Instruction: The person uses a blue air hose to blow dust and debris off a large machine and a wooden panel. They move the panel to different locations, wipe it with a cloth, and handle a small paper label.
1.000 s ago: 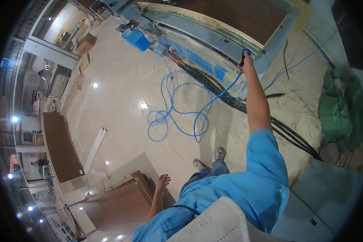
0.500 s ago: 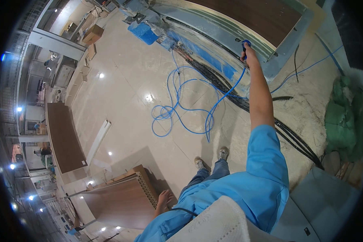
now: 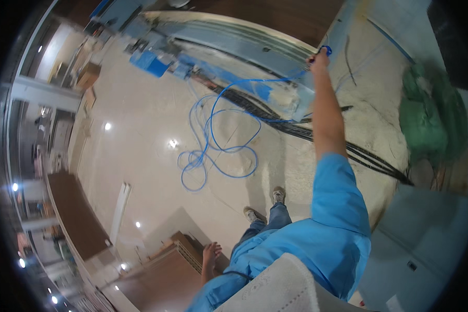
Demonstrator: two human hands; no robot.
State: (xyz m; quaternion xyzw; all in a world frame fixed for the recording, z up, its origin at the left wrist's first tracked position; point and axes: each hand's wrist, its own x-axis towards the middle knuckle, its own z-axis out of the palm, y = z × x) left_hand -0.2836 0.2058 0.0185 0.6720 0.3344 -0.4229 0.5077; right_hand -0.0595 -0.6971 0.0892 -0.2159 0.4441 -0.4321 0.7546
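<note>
My right hand [image 3: 319, 61] stretches far forward, its fingers wrapped round a blue air blow gun [image 3: 326, 50]. From the gun a blue air hose [image 3: 222, 92] arcs left and falls in loose coils onto the floor. Beyond the gun lies a brown panel [image 3: 281, 18] on the pale blue-grey bed of a machine [image 3: 221, 48]. My left hand [image 3: 211, 253] hangs low by my side, near a stack of brown boards [image 3: 158, 278]. It is empty, with its fingers loosely apart.
Thick black cables [image 3: 372, 161] run along the machine's base across the dusty floor. A green sack [image 3: 424, 117] slumps at the right, above a grey cabinet [image 3: 426, 234]. At the left stand a long brown board [image 3: 78, 216] and a white strip [image 3: 120, 210].
My right hand has moved slightly farther forward with the air blow gun, and the hose has swung up to the left. The view has shifted. My left hand remains low by my side.
</note>
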